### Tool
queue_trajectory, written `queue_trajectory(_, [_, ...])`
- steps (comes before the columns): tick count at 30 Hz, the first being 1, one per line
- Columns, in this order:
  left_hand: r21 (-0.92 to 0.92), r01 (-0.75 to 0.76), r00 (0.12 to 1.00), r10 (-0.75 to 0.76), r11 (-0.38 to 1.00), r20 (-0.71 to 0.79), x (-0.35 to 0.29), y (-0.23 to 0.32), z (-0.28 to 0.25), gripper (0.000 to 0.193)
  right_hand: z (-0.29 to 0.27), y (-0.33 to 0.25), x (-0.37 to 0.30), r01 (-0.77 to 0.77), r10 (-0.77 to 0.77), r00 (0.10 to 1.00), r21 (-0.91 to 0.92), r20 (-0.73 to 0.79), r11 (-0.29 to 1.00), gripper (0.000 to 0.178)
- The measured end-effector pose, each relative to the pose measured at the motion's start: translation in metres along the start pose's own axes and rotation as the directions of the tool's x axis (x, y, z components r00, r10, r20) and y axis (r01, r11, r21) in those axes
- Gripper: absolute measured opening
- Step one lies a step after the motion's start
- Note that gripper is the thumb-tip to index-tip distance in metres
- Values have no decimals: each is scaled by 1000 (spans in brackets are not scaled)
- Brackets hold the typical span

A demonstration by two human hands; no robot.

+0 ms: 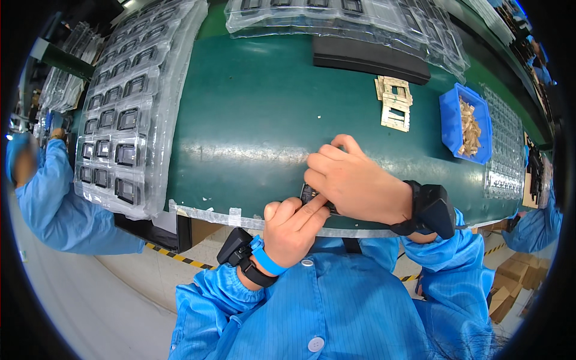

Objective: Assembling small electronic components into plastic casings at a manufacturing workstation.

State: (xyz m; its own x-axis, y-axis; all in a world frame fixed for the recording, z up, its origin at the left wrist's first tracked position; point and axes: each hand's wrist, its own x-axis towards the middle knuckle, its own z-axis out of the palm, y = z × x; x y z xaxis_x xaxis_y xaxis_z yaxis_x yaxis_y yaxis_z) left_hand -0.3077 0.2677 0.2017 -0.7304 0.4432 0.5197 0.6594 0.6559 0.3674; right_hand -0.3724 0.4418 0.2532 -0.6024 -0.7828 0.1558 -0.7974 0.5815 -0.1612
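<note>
At the near edge of the green table, my two hands meet over a small black part with tiny metallic spots, mostly hidden by fingers. My left hand is closed at its near side, the fingertips pressed against it. From the right, my right hand reaches over it with bent fingers and grips its far side. A blue band and a black strap with a device circle my left wrist; another black device is strapped on the right one.
Clear plastic trays with black frames line the left side; more trays lie at the back by a black box. Pale cut-out pieces and a blue bin of small tan pieces stand right. Co-workers in blue sit at both sides.
</note>
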Motion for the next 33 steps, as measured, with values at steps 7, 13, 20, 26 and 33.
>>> queue_trajectory(7, [79, 42, 997, -36, 996, -75, -3, 4, 3, 20, -19, 9, -35, -155, 151, 988, 130, 44, 979, 14])
queue_trajectory(13, [50, 70, 998, -69, 996, -9, -2, 5, 3, 24, -54, 24, -81, -349, 368, 924, 165, -102, 922, 12])
queue_trajectory(20, [24, 106, 992, -108, 994, 65, -5, 6, -7, 17, -96, 82, -153, -786, 651, 484, 36, -585, 617, 5])
queue_trajectory(26, [-78, 227, 967, -215, 971, 138, -7, 1, -14, 39, -94, 92, -168, -841, 811, 156, 356, -563, 408, 13])
queue_trajectory(33, [-148, 296, 949, -272, 944, 162, 8, -6, -21, 85, -57, 12, -106, -568, 639, 593, 308, -491, 763, 13])
